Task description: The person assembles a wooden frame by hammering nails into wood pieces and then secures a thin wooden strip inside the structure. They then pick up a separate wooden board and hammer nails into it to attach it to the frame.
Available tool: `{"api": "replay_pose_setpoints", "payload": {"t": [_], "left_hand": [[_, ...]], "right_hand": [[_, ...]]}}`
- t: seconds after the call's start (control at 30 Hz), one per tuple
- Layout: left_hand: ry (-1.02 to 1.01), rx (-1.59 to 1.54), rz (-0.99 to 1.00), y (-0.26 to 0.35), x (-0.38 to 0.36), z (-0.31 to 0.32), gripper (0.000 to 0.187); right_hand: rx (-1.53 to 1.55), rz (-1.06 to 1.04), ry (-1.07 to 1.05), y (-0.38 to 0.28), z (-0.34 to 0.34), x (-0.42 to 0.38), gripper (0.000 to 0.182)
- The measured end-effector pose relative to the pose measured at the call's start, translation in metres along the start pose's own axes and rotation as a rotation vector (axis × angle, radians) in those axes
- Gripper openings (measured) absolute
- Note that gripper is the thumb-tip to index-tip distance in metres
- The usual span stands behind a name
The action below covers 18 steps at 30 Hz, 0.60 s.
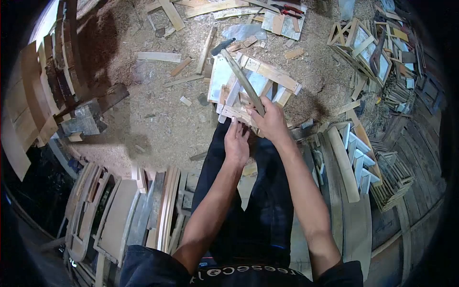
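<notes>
My right hand (272, 122) is closed around the wooden handle of a hammer (244, 81), its dark metal head pointing up and away from me. Below the hammer sits a small wooden frame (273, 72) of nailed slats with pale white panels, tilted near my knees. My left hand (237, 146) is at the frame's near edge, palm partly up, thumb against the near slat (237, 114); its other fingers are curled at the edge and partly hidden. Whether a nail is between them is too small to tell.
Sawdust and wood offcuts (159, 56) cover the ground. Red-handled pliers (288, 9) lie on a board at the far side. Stacked frames (361, 45) and a saw-like tool (377, 57) are at right. Planks (167, 205) lean at lower left, and boards (67, 71) stand at left.
</notes>
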State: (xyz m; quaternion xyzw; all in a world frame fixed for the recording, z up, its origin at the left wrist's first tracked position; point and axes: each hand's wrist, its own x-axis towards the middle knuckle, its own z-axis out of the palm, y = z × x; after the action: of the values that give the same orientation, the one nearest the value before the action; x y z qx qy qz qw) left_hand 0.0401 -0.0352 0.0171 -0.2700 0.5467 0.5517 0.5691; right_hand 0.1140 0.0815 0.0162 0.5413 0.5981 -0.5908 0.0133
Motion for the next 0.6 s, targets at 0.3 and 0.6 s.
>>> {"api": "replay_pose_setpoints", "payload": {"t": [0.3, 0.6], "left_hand": [[0.026, -0.024, -0.007, -0.0031, 0.0014, 0.0029, 0.060], [0.032, -0.065, 0.000, -0.0075, 0.0050, 0.0008, 0.054]], "right_hand": [[0.038, -0.020, 0.005, 0.0073, 0.0033, 0.0019, 0.021], [0.065, -0.085, 0.007, 0.0105, 0.0027, 0.0034, 0.027]]}}
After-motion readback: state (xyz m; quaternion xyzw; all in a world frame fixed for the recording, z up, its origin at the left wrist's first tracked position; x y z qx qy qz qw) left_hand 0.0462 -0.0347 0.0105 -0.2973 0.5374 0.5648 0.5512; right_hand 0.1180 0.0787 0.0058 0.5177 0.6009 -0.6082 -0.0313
